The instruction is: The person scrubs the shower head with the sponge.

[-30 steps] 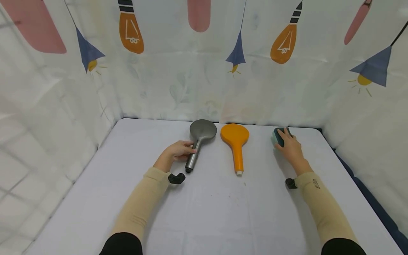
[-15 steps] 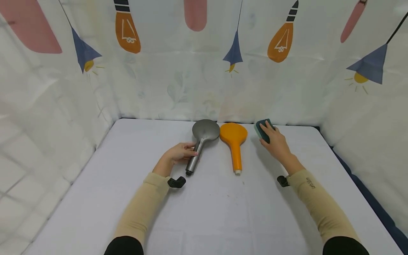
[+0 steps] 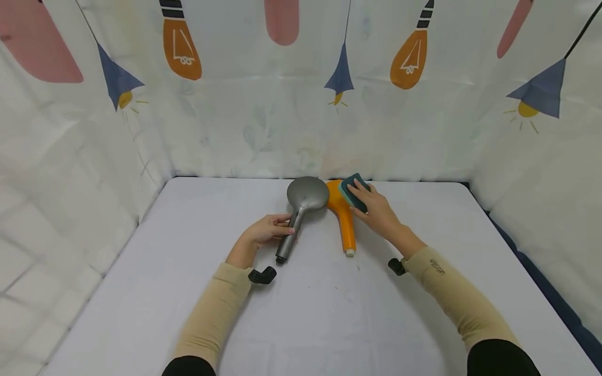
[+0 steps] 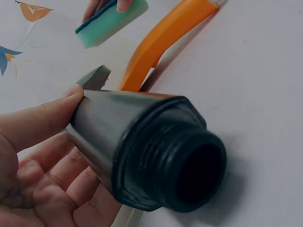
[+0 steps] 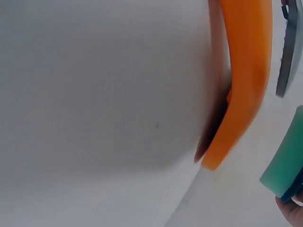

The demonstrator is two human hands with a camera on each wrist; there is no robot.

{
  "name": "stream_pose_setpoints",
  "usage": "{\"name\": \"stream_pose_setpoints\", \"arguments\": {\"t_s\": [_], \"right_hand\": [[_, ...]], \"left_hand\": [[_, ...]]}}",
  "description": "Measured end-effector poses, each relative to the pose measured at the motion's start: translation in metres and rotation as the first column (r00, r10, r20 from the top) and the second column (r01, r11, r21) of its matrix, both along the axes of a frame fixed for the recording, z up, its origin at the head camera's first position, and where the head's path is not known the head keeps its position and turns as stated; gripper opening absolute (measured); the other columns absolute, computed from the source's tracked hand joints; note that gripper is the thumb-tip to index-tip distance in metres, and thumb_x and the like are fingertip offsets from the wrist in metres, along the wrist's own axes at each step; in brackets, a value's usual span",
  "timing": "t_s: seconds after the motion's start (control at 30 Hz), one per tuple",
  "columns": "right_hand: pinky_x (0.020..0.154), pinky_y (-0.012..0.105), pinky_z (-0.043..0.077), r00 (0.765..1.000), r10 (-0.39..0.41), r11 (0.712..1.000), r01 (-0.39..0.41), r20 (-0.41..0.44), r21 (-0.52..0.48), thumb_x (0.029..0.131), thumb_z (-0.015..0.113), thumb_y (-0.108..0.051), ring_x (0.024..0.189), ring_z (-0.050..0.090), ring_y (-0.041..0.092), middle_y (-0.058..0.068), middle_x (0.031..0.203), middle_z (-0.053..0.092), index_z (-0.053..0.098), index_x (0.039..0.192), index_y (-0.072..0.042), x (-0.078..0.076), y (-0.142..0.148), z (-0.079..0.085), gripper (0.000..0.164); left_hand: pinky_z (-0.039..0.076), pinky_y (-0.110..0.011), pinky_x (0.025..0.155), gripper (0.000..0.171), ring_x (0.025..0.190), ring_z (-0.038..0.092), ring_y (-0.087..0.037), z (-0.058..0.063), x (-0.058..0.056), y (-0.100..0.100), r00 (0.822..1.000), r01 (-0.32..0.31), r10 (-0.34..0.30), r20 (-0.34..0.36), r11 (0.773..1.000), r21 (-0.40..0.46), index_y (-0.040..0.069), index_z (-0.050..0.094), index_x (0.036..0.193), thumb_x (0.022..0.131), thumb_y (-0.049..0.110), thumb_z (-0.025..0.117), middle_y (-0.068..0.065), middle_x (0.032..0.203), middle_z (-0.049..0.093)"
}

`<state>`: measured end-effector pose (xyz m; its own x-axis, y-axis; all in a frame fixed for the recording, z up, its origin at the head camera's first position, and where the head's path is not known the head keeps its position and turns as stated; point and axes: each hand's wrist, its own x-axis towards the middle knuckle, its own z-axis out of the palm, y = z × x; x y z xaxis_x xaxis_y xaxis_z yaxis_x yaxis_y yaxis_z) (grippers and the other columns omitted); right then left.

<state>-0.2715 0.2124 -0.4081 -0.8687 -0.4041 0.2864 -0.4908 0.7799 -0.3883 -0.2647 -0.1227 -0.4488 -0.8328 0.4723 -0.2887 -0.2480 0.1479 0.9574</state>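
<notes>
My left hand (image 3: 270, 230) holds a grey shower head (image 3: 308, 193) by its handle, thumb on one side and fingers on the other. The left wrist view shows the handle's black threaded end (image 4: 189, 165) close up. In my right hand (image 3: 378, 211) is a sponge (image 3: 354, 192), pale green with a dark teal face, gripped by its edges. From the head view it covers part of an orange shower head (image 3: 345, 224), which lies face down on the table. The right wrist view shows the sponge (image 5: 286, 158) apart from the orange shower head (image 5: 248, 71), and only fingertips of that hand.
A white-covered table (image 3: 320, 313) lies under everything. Behind it hangs a pale curtain (image 3: 226, 125) printed with bulbs and lamps, which also runs along both sides. Dark blue fabric (image 3: 545, 287) shows past the table's right edge.
My right hand has carried the sponge left from the table's right side to over the orange shower head. The grey shower head has shifted slightly right, its head now overlapping the orange one in view.
</notes>
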Motion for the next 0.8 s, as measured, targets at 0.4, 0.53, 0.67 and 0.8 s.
{"name": "stream_pose_setpoints", "arguments": {"t_s": [0.4,0.53,0.67,0.8], "right_hand": [[0.109,0.066,0.035,0.998,0.055,0.998,-0.055,0.027,-0.017,0.099,0.071,-0.017,0.147,0.028,0.048,0.015,0.164,0.031,0.042,0.157,-0.008,-0.004,-0.027,-0.003,0.065],[0.111,0.064,0.033,0.997,0.060,0.998,-0.059,0.040,-0.016,0.100,0.070,-0.019,0.149,0.025,0.046,0.013,0.166,0.028,0.040,0.158,-0.009,-0.005,-0.031,-0.004,0.066],[0.113,0.062,0.032,0.997,0.067,0.997,-0.066,0.031,-0.041,0.100,0.070,-0.019,0.148,0.027,0.046,0.013,0.166,0.028,0.040,0.158,-0.009,-0.007,-0.035,-0.004,0.067],[0.114,0.061,0.032,0.997,0.070,0.996,-0.069,0.013,-0.058,0.100,0.070,-0.018,0.148,0.027,0.046,0.014,0.166,0.028,0.039,0.159,-0.009,-0.009,-0.037,-0.005,0.067]], "left_hand": [[0.048,-0.046,0.103,0.070,0.115,0.065,-0.027,-0.002,0.004,0.003,1.000,0.020,-0.020,-0.011,0.999,0.036,-0.004,0.023,0.160,0.101,0.000,0.061,-0.030,0.151,0.044],[0.047,-0.046,0.104,0.070,0.119,0.063,-0.028,-0.001,0.004,0.005,0.999,0.033,-0.033,-0.022,0.999,0.022,-0.005,0.024,0.159,0.101,0.000,0.061,-0.029,0.151,0.044],[0.048,-0.048,0.103,0.070,0.118,0.063,-0.029,0.001,0.003,0.007,0.999,0.038,-0.037,-0.031,0.999,0.018,-0.004,0.024,0.159,0.101,0.001,0.062,-0.028,0.151,0.045],[0.050,-0.047,0.102,0.069,0.111,0.067,-0.024,0.004,0.002,0.007,0.999,0.025,-0.024,-0.032,0.999,0.020,-0.002,0.026,0.159,0.101,0.001,0.062,-0.027,0.150,0.047]]}}
